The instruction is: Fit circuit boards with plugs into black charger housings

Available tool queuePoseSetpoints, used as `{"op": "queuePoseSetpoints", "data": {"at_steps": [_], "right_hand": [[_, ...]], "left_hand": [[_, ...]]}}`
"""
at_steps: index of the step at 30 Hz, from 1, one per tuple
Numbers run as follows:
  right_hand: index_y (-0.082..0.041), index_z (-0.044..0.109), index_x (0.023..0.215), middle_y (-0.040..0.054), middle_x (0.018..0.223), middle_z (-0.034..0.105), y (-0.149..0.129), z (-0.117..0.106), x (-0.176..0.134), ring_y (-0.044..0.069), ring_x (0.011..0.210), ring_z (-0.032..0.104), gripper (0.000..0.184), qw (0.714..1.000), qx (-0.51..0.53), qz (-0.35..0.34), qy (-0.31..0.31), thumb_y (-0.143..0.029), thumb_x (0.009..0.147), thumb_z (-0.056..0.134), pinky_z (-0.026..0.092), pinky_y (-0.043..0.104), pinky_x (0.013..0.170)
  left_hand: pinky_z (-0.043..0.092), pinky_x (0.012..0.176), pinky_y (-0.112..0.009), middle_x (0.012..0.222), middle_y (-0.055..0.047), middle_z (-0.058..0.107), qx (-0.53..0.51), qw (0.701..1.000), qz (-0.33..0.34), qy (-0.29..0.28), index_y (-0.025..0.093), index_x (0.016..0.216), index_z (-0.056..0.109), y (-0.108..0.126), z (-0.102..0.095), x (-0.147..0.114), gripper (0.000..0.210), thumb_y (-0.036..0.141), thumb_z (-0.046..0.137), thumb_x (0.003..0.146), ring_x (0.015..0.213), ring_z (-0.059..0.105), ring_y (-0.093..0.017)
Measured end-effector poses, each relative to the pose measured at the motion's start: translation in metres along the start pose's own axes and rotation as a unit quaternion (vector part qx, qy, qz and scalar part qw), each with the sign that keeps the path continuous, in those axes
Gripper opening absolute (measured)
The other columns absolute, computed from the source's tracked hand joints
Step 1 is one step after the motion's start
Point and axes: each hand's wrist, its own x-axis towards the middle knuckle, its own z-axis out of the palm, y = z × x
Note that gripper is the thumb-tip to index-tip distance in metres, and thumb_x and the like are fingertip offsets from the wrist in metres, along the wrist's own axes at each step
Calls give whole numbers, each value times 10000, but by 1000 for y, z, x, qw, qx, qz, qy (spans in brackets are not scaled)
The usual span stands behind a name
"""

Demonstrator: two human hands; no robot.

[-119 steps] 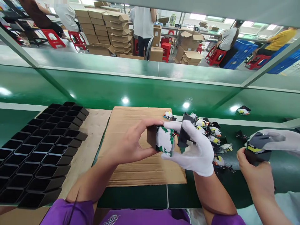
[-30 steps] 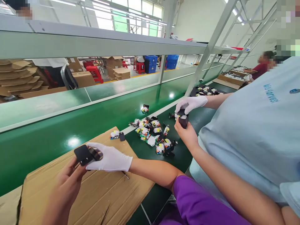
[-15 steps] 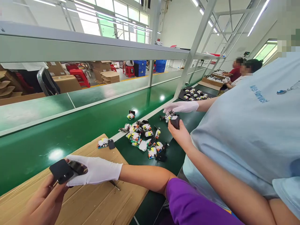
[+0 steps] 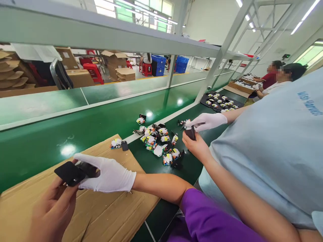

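Your bare left hand [image 4: 54,210] and gloved right hand [image 4: 108,174] both have fingers clamped on the black housing [image 4: 73,173], over the cardboard [image 4: 101,215].

Left hand [image 4: 51,210] — wrist and forearm cut off by the bottom edge. Black housing [image 4: 70,173]: its far end is hidden under the gloved right hand [image 4: 106,174]. Loose circuit boards [image 4: 157,139] — too small to make out; possibly a dozen or so.
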Motion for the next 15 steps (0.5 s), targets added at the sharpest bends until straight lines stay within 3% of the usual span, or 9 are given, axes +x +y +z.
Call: {"op": "queuePoseSetpoints", "data": {"at_steps": [2, 4, 7, 11, 13, 15], "right_hand": [[-333, 374, 1554, -27, 1357, 659, 12, 1, 4, 195, 1194, 656, 779, 1000, 10, -3, -29, -293, 869, 743, 477, 299, 1087], [-294, 351, 1571, 25, 1401, 634, 25, 1, 6, 247, 1265, 626, 778, 997, 0, 60, -54, -301, 884, 716, 463, 374, 1116], [-221, 382, 1560, 92, 1379, 644, 37, 0, 8, 286, 1285, 616, 746, 990, -2, 101, -98, -321, 888, 691, 471, 432, 1106], [-221, 492, 1483, 64, 1204, 708, 39, -1, 12, 233, 1066, 684, 734, 996, 43, 34, -74, -350, 808, 748, 537, 399, 1003], [-220, 537, 1445, 59, 1170, 706, 37, -2, 13, 196, 939, 675, 732, 998, 32, 11, -57, -309, 757, 772, 554, 374, 940], [-194, 573, 1410, 66, 1110, 703, 33, -2, 12, 162, 811, 635, 682, 999, 11, 7, -34, -273, 754, 745, 561, 359, 869]], "left_hand": [[538, 1061, -401, 961, 11, 805, -75, 995, -67, -10, 306, 932, 789, -7, 5, 5, 508, 480, 889, 465, 1115, 702, -306], [609, 938, -410, 899, -20, 800, -121, 982, -136, -42, 252, 888, 768, -16, 11, 11, 569, 503, 921, 401, 1048, 711, -320], [639, 752, -378, 944, -74, 792, -158, 960, -206, -103, 200, 933, 745, -24, 12, 16, 635, 528, 935, 424, 935, 728, -303], [628, 771, -388, 1030, -81, 775, -242, 945, -208, -67, 208, 1045, 716, -20, 6, 19, 580, 520, 883, 586, 907, 735, -271], [609, 863, -433, 1073, -91, 764, -277, 939, -195, -60, 220, 1144, 682, -19, 4, 19, 558, 549, 804, 709, 990, 730, -285], [564, 966, -450, 1139, -97, 748, -282, 940, -176, -78, 240, 1274, 622, -20, 3, 17, 642, 535, 800, 732, 1099, 706, -296]]}}
